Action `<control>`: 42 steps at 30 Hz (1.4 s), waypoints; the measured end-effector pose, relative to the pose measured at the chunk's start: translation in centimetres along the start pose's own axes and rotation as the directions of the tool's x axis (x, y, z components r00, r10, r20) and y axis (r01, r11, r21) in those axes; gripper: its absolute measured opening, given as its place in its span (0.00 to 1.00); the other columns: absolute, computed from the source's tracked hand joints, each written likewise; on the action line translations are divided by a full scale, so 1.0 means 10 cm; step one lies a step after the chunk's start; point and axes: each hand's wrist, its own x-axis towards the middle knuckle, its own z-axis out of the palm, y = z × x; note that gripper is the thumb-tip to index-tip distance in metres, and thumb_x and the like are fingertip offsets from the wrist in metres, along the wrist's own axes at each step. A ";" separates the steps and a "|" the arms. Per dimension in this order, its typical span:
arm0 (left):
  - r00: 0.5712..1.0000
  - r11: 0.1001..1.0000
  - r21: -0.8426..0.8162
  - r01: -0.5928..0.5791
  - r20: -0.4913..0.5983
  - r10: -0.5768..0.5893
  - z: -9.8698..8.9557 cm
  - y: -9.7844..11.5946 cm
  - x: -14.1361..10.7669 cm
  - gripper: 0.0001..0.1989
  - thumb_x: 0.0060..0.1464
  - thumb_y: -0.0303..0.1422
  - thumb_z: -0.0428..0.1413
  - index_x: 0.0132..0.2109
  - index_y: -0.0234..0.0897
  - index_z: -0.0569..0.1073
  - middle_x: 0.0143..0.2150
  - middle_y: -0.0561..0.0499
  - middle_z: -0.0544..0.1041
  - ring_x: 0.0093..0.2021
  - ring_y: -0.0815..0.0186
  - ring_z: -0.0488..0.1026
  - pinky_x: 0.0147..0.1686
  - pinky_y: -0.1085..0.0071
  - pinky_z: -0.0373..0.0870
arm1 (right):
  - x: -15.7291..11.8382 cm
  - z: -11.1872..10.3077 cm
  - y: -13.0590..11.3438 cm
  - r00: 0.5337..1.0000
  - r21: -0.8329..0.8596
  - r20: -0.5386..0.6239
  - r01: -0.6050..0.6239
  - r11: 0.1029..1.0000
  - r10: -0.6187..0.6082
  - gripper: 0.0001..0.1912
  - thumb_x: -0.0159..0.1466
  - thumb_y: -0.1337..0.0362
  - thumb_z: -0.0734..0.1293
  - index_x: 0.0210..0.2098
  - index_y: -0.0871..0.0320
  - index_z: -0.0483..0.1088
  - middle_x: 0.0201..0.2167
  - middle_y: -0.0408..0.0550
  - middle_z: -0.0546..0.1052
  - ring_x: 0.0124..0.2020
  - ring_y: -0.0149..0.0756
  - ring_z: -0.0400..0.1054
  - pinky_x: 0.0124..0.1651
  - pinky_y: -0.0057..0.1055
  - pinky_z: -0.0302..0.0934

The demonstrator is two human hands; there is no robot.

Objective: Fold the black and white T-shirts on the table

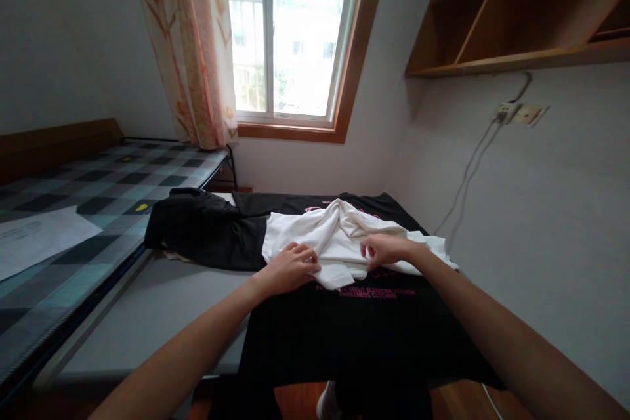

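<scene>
A crumpled white garment point(335, 243) lies across a black T-shirt point(339, 335) with pink lettering, which is spread out flat. My left hand point(290, 268) is at the white garment's near left edge, its fingers curled onto the cloth by a loose flap. To the right, my right hand point(388, 249) has thumb and fingers bent together at the near edge of the same garment. Its fingertips partly hide the cloth there. Left of the white garment sits a bunched black garment point(211, 230); its kind is unclear.
The clothes rest on a pale table point(157, 315). Along its left stands a bed with a checked cover point(103, 177), with white paper point(44, 239) on it. A wall shelf point(487, 20) hangs at upper right, above a socket point(522, 113) with cables. A curtained window point(295, 33) is behind.
</scene>
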 end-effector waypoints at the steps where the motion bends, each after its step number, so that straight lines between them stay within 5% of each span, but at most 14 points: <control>1: 1.000 1.000 -0.002 0.017 -0.012 -0.017 0.02 -0.01 0.01 0.09 0.62 0.34 0.52 0.45 0.42 0.76 0.47 0.46 0.76 0.50 0.59 0.70 0.51 0.62 0.62 | -0.03 0.03 0.06 0.999 -0.024 0.010 -0.042 0.999 0.042 0.10 0.51 0.57 0.72 0.31 0.54 0.75 0.28 0.45 0.76 0.32 0.40 0.70 0.32 0.31 0.61; 6: 0.932 0.920 -0.312 0.236 -0.197 -0.306 -0.03 -0.14 0.07 0.12 0.64 0.35 0.47 0.42 0.39 0.75 0.40 0.47 0.78 0.43 0.61 0.73 0.47 0.64 0.65 | -0.16 0.07 0.34 0.970 0.041 -0.241 0.020 0.999 -0.009 0.11 0.57 0.54 0.66 0.27 0.56 0.70 0.27 0.46 0.74 0.30 0.37 0.67 0.33 0.31 0.58; 9: 0.689 0.664 -0.698 0.267 -0.344 -0.638 -0.20 -0.31 0.05 0.15 0.61 0.44 0.49 0.41 0.37 0.73 0.34 0.50 0.77 0.35 0.64 0.73 0.36 0.70 0.67 | -0.30 -0.07 0.43 0.911 0.316 -0.413 0.137 0.939 0.005 0.21 0.59 0.44 0.62 0.33 0.56 0.67 0.26 0.45 0.73 0.28 0.35 0.65 0.32 0.29 0.58; 12: 0.405 0.391 -0.920 0.037 -0.344 -0.847 -0.39 -0.53 -0.01 0.20 0.53 0.51 0.56 0.39 0.37 0.70 0.30 0.54 0.74 0.28 0.68 0.70 0.29 0.74 0.66 | -0.43 -0.27 0.45 0.845 0.552 -0.512 0.183 0.814 0.157 0.27 0.57 0.38 0.60 0.39 0.56 0.64 0.26 0.43 0.72 0.26 0.33 0.64 0.28 0.27 0.57; 14: 0.288 0.304 -0.948 -0.097 -0.319 -0.903 -0.46 -0.68 -0.07 0.23 0.47 0.52 0.60 0.38 0.37 0.69 0.30 0.54 0.74 0.28 0.69 0.71 0.31 0.74 0.67 | -0.46 -0.37 0.46 0.800 0.614 -0.554 0.207 0.761 0.230 0.27 0.58 0.39 0.60 0.41 0.55 0.64 0.26 0.43 0.72 0.25 0.33 0.64 0.27 0.27 0.57; 17: 0.241 0.254 -0.966 -0.039 -0.256 -0.936 -0.43 -0.87 -0.16 0.25 0.44 0.51 0.62 0.40 0.36 0.68 0.30 0.53 0.74 0.30 0.67 0.72 0.32 0.72 0.68 | -0.37 -0.39 0.49 0.739 0.529 -0.626 0.169 0.832 0.248 0.20 0.60 0.46 0.62 0.38 0.56 0.67 0.27 0.45 0.73 0.27 0.34 0.66 0.30 0.29 0.60; 20: 0.216 0.296 -0.898 0.327 -0.234 -0.948 -0.30 -0.93 -0.23 0.21 0.49 0.41 0.60 0.47 0.35 0.67 0.36 0.49 0.74 0.32 0.64 0.73 0.33 0.69 0.70 | -0.21 -0.26 0.47 0.705 0.300 -0.682 0.029 0.953 0.193 0.11 0.57 0.55 0.67 0.33 0.57 0.70 0.31 0.49 0.75 0.33 0.37 0.68 0.37 0.32 0.63; 22: 0.248 0.422 -0.703 0.573 -0.342 -0.907 -0.24 -0.88 -0.25 0.24 0.48 0.32 0.60 0.53 0.36 0.67 0.45 0.44 0.72 0.40 0.60 0.74 0.41 0.64 0.71 | -0.14 -0.15 0.38 0.753 0.216 -0.645 0.019 0.976 0.128 0.09 0.58 0.57 0.66 0.33 0.57 0.71 0.33 0.50 0.75 0.34 0.37 0.69 0.39 0.31 0.62; 24: 0.396 0.583 -0.432 0.688 -0.450 -0.800 -0.20 -0.78 -0.23 0.26 0.48 0.28 0.58 0.56 0.39 0.67 0.53 0.42 0.69 0.51 0.56 0.71 0.50 0.58 0.67 | -0.13 -0.06 0.26 0.843 0.213 -0.535 0.072 0.974 0.054 0.12 0.61 0.54 0.64 0.33 0.57 0.70 0.31 0.49 0.75 0.32 0.37 0.69 0.37 0.31 0.62; 27: 0.715 0.803 -0.119 0.584 -0.393 -0.578 -0.16 -0.59 -0.17 0.18 0.56 0.31 0.54 0.55 0.43 0.71 0.58 0.44 0.69 0.61 0.53 0.63 0.60 0.55 0.58 | -0.20 0.00 0.10 0.923 0.188 -0.383 0.101 0.977 -0.022 0.18 0.60 0.47 0.65 0.34 0.57 0.71 0.31 0.49 0.75 0.32 0.38 0.69 0.35 0.32 0.62; 30: 0.899 0.927 -0.005 0.375 -0.243 -0.365 -0.09 -0.46 -0.12 0.16 0.61 0.33 0.52 0.55 0.44 0.72 0.58 0.46 0.71 0.63 0.55 0.61 0.61 0.56 0.54 | -0.34 0.01 0.08 0.945 0.110 -0.323 0.097 0.989 -0.057 0.25 0.53 0.46 0.70 0.43 0.57 0.71 0.40 0.52 0.75 0.40 0.43 0.69 0.43 0.35 0.63; 35: 0.930 0.958 0.023 0.286 -0.247 -0.272 0.00 -0.41 -0.09 0.10 0.60 0.32 0.53 0.46 0.43 0.78 0.49 0.45 0.75 0.53 0.55 0.68 0.54 0.56 0.61 | -0.59 0.10 0.25 0.975 0.047 -0.222 0.021 0.999 -0.010 0.49 0.44 0.53 0.77 0.63 0.51 0.59 0.58 0.55 0.66 0.58 0.52 0.62 0.58 0.43 0.57; 39: 0.907 0.912 -0.266 0.311 -0.203 -0.369 -0.01 -0.32 0.00 0.11 0.61 0.34 0.51 0.36 0.37 0.78 0.34 0.47 0.76 0.37 0.62 0.72 0.42 0.65 0.68 | -0.67 0.15 0.26 0.956 0.006 -0.293 -0.005 1.000 0.007 0.25 0.58 0.56 0.68 0.54 0.53 0.68 0.52 0.53 0.73 0.51 0.47 0.69 0.52 0.38 0.61; 42: 0.881 0.652 -0.642 0.404 0.081 -0.466 0.02 -0.22 0.07 0.19 0.61 0.45 0.51 0.34 0.33 0.76 0.28 0.49 0.76 0.26 0.67 0.73 0.28 0.71 0.68 | -0.65 0.11 0.19 0.930 -0.079 -0.366 -0.064 0.995 0.031 0.14 0.66 0.56 0.60 0.42 0.54 0.74 0.41 0.52 0.78 0.43 0.45 0.72 0.45 0.34 0.62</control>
